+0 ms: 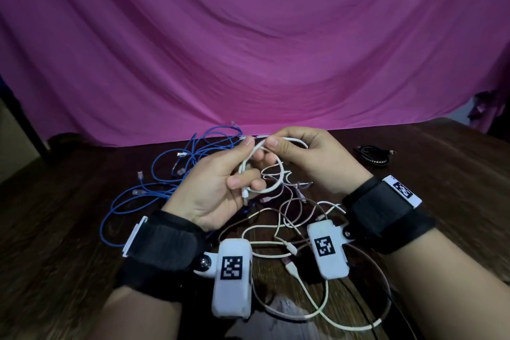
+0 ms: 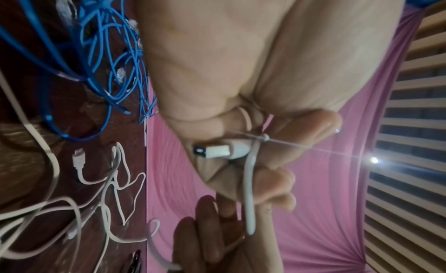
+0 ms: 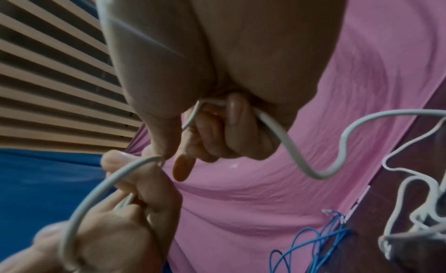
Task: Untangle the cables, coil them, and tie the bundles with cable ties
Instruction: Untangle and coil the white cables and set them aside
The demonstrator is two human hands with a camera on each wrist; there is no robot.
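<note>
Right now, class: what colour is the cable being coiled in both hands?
White cable, clearest in the head view.

Both hands are raised over the middle of the table point(image 1: 430, 146), left hand point(image 1: 212, 190) and right hand point(image 1: 311, 157) meeting on one coiled cable point(image 1: 265, 168) held above the surface. A tangle of network cables point(image 1: 165, 174) lies behind and left of the hands; looser charging cables point(image 1: 289, 226) sprawl beneath and in front of them. A small bundled cable point(image 1: 372, 156) sits apart at the far right, a draped cloth point(image 1: 248, 50) hanging behind the table.
</note>
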